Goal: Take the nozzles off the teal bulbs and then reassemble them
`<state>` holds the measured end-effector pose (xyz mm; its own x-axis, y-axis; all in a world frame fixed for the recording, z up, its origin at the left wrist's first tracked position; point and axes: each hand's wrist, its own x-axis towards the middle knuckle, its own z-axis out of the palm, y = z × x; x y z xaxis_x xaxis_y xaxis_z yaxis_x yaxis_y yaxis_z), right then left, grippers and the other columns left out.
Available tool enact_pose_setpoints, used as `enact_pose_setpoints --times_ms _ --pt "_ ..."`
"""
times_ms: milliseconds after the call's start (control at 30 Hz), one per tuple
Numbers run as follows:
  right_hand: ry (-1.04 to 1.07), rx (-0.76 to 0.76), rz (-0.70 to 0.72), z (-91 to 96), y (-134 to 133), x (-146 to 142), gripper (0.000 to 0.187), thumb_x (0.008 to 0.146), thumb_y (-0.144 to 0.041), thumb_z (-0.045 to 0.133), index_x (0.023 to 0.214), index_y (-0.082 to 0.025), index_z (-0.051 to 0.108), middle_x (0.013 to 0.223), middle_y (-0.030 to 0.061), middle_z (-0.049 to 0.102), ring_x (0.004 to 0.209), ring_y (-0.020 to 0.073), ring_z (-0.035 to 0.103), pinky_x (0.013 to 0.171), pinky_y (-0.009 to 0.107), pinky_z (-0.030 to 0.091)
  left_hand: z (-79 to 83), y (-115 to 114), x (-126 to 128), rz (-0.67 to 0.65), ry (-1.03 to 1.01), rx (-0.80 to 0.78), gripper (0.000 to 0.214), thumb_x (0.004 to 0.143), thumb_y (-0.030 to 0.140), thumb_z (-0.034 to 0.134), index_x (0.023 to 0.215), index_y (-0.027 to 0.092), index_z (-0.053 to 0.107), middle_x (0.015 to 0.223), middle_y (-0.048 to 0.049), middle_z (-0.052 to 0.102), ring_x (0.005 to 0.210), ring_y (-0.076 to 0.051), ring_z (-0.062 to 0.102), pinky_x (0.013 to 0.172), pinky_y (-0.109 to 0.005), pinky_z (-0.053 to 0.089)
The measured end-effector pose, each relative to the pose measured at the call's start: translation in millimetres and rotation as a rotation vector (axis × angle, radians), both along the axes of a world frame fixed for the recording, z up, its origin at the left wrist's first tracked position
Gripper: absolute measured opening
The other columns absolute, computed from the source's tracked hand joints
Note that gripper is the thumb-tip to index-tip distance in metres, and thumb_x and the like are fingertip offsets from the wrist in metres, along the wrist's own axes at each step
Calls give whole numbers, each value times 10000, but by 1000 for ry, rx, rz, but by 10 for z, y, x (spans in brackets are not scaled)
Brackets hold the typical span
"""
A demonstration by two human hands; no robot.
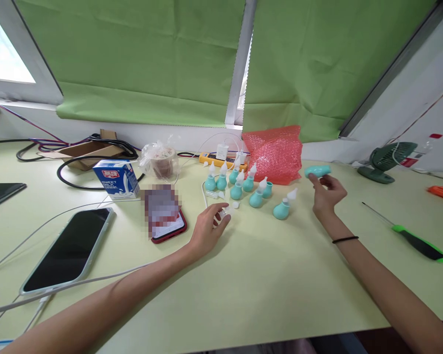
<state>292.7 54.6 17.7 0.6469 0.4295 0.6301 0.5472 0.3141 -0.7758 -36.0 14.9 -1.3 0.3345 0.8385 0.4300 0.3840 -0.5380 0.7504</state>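
Note:
My right hand (328,195) is raised at the right, its fingers closed on a teal rubber bulb (318,170) held on its side. Lower down, my left hand (206,230) rests near the table with thumb and fingers around a small clear plastic tip (225,212). Between the hands stand several teal bulb nasal aspirators with clear nozzles; the nearest aspirator (281,210) leans to the right. A teal bulb without a nozzle (268,190) stands behind them. Loose clear plastic pieces (214,194) lie just beyond my left fingers.
Behind the aspirators are a pink bubble-wrap bag (275,152) and a yellow power strip (223,162). To the left lie a red-cased phone (169,228), a larger phone (68,250), cables and a milk carton (116,179). A screwdriver (419,242) and green fan (387,160) are right.

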Motion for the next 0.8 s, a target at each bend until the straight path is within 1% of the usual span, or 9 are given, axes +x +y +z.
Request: enact_pose_setpoints --times_ms 67,133,233,333,433,533,600,700,800 --pt "4 155 -116 89 -39 -86 390 592 -387 632 866 -178 447 896 68 498 840 189 511 643 296 459 12 -3 -6 4 -9 -3 247 804 267 415 1020 180 495 824 -20 526 687 -104 484 587 -200 447" --pt "-66 281 -109 170 -126 -249 425 583 -360 647 901 -207 411 949 65 480 904 198 497 681 306 463 18 -4 -9 2 -10 -1 243 809 260 405 1024 183 489 836 -22 503 694 -103 477 580 -197 446" --pt "-492 448 155 210 -334 -605 491 543 -264 685 936 -228 393 1022 69 483 953 235 499 746 400 450 12 0 -5 -7 -8 1 239 806 238 404 1026 195 485 850 -20 478 697 -100 473 577 -196 449" --pt "-1011 355 500 107 -562 -994 477 517 -200 702 878 -256 396 1003 57 528 922 246 521 720 409 455 -9 7 2 -18 -4 9 220 785 203 426 995 197 490 872 -16 490 713 -103 479 592 -205 452" --pt "-1214 232 691 -65 -716 -1311 350 592 -213 627 855 -245 398 915 62 541 821 216 530 626 355 468 -31 11 5 -8 -2 63 175 738 167 480 912 182 487 858 -8 525 760 -119 491 670 -243 445" --pt "-1181 -69 789 -188 -759 -1479 302 620 -188 557 881 -215 406 784 47 538 687 172 516 531 286 440 -36 8 -1 26 22 115 151 707 155 518 852 174 479 821 -5 542 791 -139 493 722 -282 427" --pt "-1091 -206 795 -223 -745 -1505 294 623 -201 538 891 -205 417 742 31 527 656 160 504 524 269 426 -28 3 -7 39 27 147 206 724 152 507 927 181 483 856 -14 549 817 -147 489 723 -286 427" --pt "-934 -286 722 -238 -707 -1485 304 629 -220 528 912 -195 421 773 35 526 692 162 508 573 271 427 -18 -6 -11 -7 8 198 319 768 153 468 1079 223 459 893 -14 567 796 -135 493 689 -265 445" --pt "-848 -365 644 -247 -686 -1477 287 637 -226 527 900 -197 417 796 37 522 720 172 508 588 273 422 -21 -20 -1 -63 -63 190 245 770 171 478 1009 209 514 886 -21 581 717 -113 504 618 -231 469"
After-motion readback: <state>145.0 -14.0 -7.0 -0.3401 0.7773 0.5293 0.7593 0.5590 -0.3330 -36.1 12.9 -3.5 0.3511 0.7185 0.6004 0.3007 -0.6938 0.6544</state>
